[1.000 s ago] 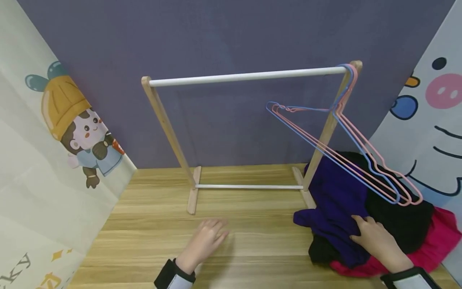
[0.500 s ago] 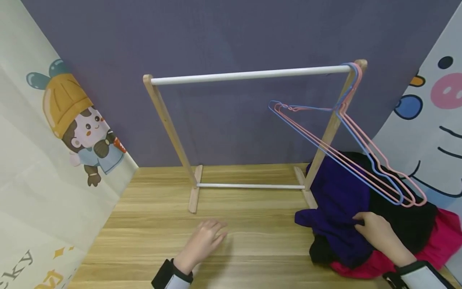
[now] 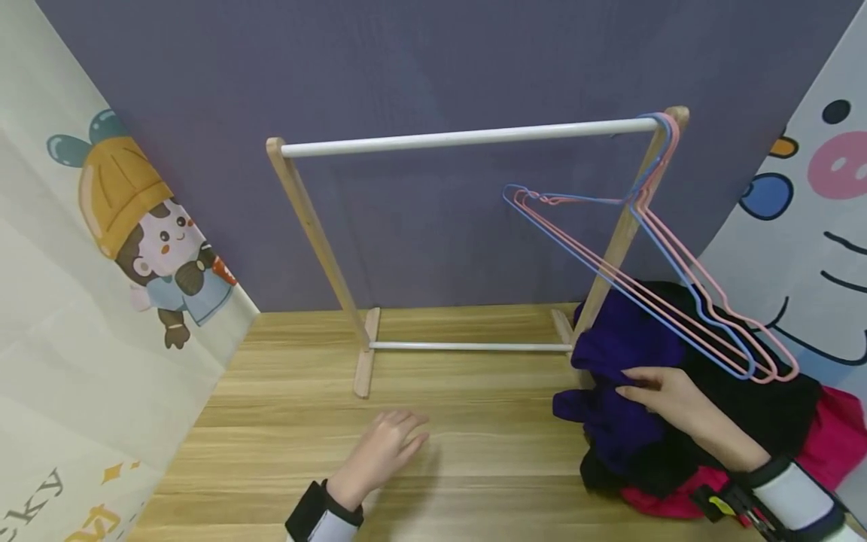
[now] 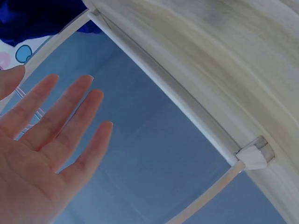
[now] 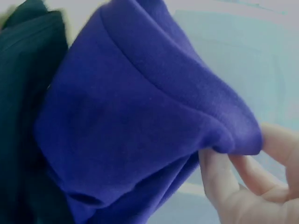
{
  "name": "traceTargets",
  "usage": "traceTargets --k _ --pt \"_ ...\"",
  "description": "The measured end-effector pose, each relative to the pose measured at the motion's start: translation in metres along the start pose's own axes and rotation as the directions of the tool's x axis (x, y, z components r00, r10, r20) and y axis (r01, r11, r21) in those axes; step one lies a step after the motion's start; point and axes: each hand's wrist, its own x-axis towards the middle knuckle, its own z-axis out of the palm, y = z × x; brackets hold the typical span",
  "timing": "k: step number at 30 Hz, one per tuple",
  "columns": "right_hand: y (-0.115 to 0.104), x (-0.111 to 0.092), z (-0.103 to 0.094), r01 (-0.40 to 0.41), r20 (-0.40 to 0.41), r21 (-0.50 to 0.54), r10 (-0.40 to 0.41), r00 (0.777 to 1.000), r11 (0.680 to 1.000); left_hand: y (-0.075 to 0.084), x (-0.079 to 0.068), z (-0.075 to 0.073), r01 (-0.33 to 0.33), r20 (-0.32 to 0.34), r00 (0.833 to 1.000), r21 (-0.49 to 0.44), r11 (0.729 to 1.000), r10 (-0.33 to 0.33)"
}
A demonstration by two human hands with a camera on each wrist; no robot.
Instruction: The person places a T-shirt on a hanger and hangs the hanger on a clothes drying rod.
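Observation:
In the head view my right hand pinches the edge of a purple garment on the clothes pile at the right. The right wrist view shows the folded-over hem of this purple cloth between thumb and fingers, lifted into a peak. Under it lie a black garment and a crimson one. My left hand hovers over the table with nothing in it; its fingers appear spread and straight in the left wrist view.
A wooden clothes rack with a white top bar stands at the back. A blue hanger and pink hangers hang at its right end, overhanging the pile. A grey wall is behind; printed panels stand at both sides.
My right hand has moved left and slightly away from me, drawing the purple garment's near part with it and uncovering more black cloth. The left hand has hardly moved.

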Motion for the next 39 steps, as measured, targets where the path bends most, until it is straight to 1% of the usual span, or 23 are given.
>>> traceTargets --k 2,4,8,16,21,24,25,28,31,32,34,39 --pt "-0.008 0.002 0.000 -0.003 0.016 0.028 0.003 1.000 1.000 0.001 0.001 -0.002 0.005 0.011 1.000 -0.005 1.000 -0.005" --pt "-0.017 0.003 0.001 0.008 0.015 0.046 -0.008 1.000 0.999 0.001 0.002 -0.005 0.008 0.018 1.000 -0.012 1.000 -0.008" --pt "-0.033 0.008 0.001 0.036 -0.019 0.085 -0.035 0.999 0.996 0.002 0.006 -0.009 0.001 0.017 1.000 -0.028 1.000 0.000" --pt "-0.063 0.017 -0.005 0.044 -0.088 0.178 -0.028 0.996 0.983 0.005 0.013 -0.012 -0.029 0.020 0.999 -0.017 0.999 0.029" --pt "-0.078 0.021 -0.012 0.069 -0.130 0.202 -0.043 0.991 0.977 0.008 0.019 -0.015 -0.049 0.010 0.999 -0.024 0.999 0.049" --pt "-0.086 0.024 -0.017 0.088 -0.146 0.204 -0.058 0.988 0.975 0.010 0.024 -0.017 -0.067 -0.001 0.998 -0.032 0.997 0.067" --pt "-0.087 0.026 -0.018 0.095 -0.152 0.224 -0.061 0.987 0.970 0.010 0.026 -0.018 -0.075 -0.004 0.997 -0.031 0.997 0.075" --pt "-0.099 0.028 -0.022 0.122 -0.157 0.232 -0.087 0.984 0.965 0.011 0.032 -0.020 -0.112 -0.026 0.993 -0.024 0.993 0.111" --pt "-0.113 0.028 -0.027 0.146 -0.148 0.255 -0.110 0.983 0.956 0.013 0.040 -0.023 -0.160 -0.063 0.985 0.002 0.987 0.160" --pt "-0.119 0.027 -0.028 0.149 -0.142 0.247 -0.117 0.983 0.958 0.014 0.042 -0.025 -0.174 -0.075 0.982 0.009 0.985 0.174" --pt "-0.128 0.026 -0.031 0.151 -0.132 0.266 -0.119 0.984 0.952 0.017 0.047 -0.028 -0.193 -0.089 0.977 0.017 0.981 0.194" --pt "-0.145 0.028 -0.034 0.137 -0.131 0.318 -0.099 0.986 0.938 0.025 0.060 -0.039 -0.226 -0.123 0.968 -0.046 0.973 0.219"
